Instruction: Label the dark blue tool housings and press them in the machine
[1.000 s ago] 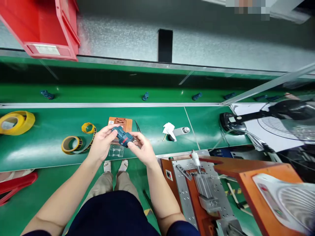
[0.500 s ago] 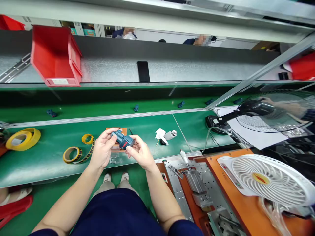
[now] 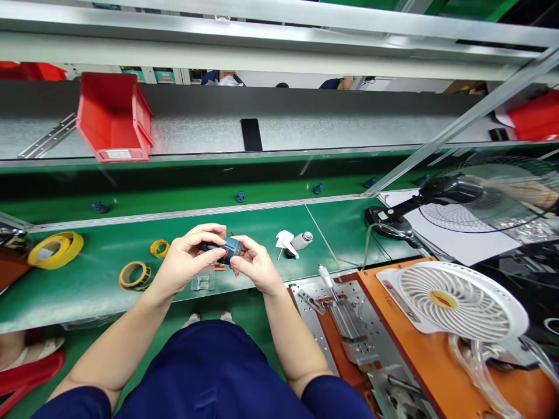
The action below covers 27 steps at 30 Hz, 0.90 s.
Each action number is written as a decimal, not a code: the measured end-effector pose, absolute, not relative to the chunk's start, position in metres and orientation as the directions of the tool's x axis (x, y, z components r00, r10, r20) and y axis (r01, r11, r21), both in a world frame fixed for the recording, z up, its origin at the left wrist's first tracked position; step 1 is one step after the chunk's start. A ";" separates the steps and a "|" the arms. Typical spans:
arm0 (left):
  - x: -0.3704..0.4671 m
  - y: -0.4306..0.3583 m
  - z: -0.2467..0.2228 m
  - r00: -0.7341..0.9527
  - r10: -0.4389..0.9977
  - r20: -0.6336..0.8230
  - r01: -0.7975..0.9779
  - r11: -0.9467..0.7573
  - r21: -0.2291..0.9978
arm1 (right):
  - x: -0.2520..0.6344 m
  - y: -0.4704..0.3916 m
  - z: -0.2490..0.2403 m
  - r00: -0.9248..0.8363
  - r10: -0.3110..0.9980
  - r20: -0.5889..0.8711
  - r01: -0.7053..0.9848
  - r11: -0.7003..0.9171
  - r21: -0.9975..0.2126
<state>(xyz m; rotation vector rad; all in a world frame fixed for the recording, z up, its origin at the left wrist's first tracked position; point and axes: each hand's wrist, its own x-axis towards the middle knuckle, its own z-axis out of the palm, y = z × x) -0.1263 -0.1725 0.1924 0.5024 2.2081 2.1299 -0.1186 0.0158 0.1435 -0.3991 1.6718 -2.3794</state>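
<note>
Above the green bench, both hands hold a small dark-blue plastic device with red lettering (image 3: 230, 250). My left hand (image 3: 188, 256) is closed around its left part, with the thumb and fingers across the top. My right hand (image 3: 255, 263) grips the right end between thumb and fingers. Much of the device is hidden by the fingers, so its kind cannot be made out. Partly covered behind the hands is an orange block (image 3: 220, 267). Just below them a clear plastic fixture (image 3: 203, 281) lies near the bench edge.
Yellow tape rolls (image 3: 134, 274) lie left. A white bottle (image 3: 301, 240) with a white cloth (image 3: 285, 238) stands right of the hands. Further right are a metal clamp fixture (image 3: 347, 320), a white fan (image 3: 454, 299) and a black fan (image 3: 454, 192). Small blue parts (image 3: 240, 196) line the green strip behind.
My left hand has moved over the device and now covers more of it. The device has turned in my hands. The view has tilted slightly upward.
</note>
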 end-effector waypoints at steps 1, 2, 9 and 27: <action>-0.125 -0.172 0.193 -0.952 0.241 0.191 0.199 0.010 0.980 | -0.118 0.015 0.144 -0.943 -0.315 0.107 0.005 -0.337 -0.942; -0.125 -0.171 0.194 -0.956 0.230 0.184 0.193 0.018 0.981 | -0.118 0.015 0.145 -0.944 -0.311 0.110 0.000 -0.333 -0.943; -0.119 -0.167 0.197 -0.951 0.142 0.274 0.290 0.112 0.950 | -0.116 0.011 0.147 -0.943 -0.310 0.121 -0.007 -0.344 -0.939; -0.117 -0.168 0.173 -0.996 0.080 0.029 0.006 -0.274 0.962 | -0.097 -0.004 0.131 -0.972 -0.233 0.037 0.063 -0.408 -0.911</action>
